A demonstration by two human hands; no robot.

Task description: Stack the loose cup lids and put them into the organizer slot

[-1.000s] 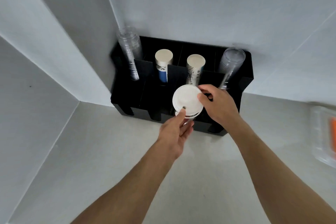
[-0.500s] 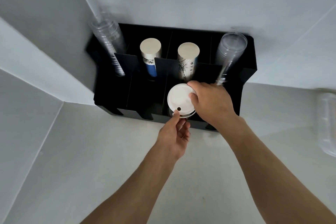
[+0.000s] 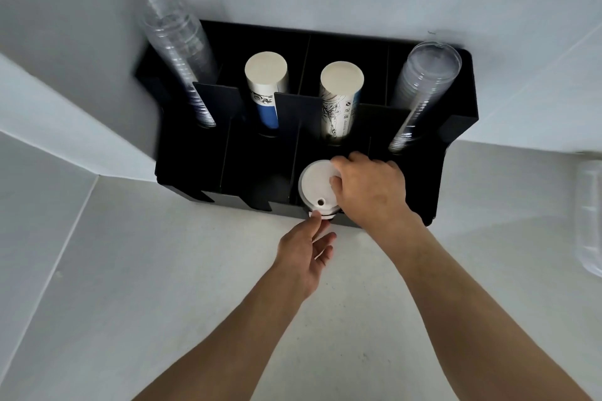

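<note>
A stack of white cup lids (image 3: 315,186) sits in a front slot of the black organizer (image 3: 254,179), third slot from the left. My right hand (image 3: 371,189) rests over the stack's right side, its fingers curled on the top lid. From below, my left hand (image 3: 308,251) touches the stack's front edge with its thumb and fingertips. How many lids lie under the top one is hidden.
Behind the lids stand two paper cup stacks (image 3: 265,88) (image 3: 340,98) and two clear plastic cup stacks (image 3: 182,52) (image 3: 420,91). The organizer sits against the white wall in a corner. A clear plastic container (image 3: 591,221) lies at the right edge of the counter.
The lid stack has gone down into the front slot with both hands on it. The camera has come closer to the organizer.
</note>
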